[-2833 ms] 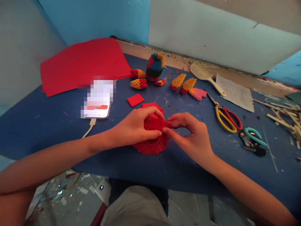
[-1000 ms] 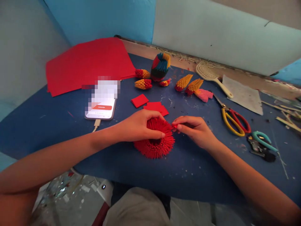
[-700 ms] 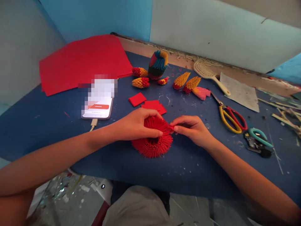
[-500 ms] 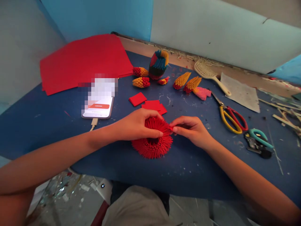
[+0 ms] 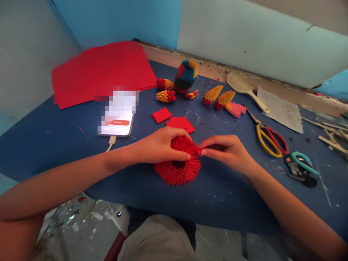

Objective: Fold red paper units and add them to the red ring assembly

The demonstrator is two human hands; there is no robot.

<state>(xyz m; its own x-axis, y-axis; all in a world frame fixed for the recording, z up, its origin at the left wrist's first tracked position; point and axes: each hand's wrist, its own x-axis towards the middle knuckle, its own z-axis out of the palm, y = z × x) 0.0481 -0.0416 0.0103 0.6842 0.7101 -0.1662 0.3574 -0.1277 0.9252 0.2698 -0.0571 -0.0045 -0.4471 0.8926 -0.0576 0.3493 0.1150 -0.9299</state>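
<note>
A red ring of many folded paper pieces rests on the blue table in front of me. My left hand grips its upper left side, thumb over the top and fingers along the far edge. At the ring's right edge, my right hand pinches a small folded red paper piece between thumb and fingertips, its tip touching the ring or very close to it. Just beyond the ring lie small red paper rectangles, with another red stack beside them.
A lit phone on a cable and large red sheets lie left. Farther back are a multicoloured paper pot and yellow-red paper cones. To the right are a hairbrush, scissors and a teal-handled tool.
The whole view has shifted slightly, so things sit a little further right and lower. Both hands keep their holds on the ring and the small paper piece.
</note>
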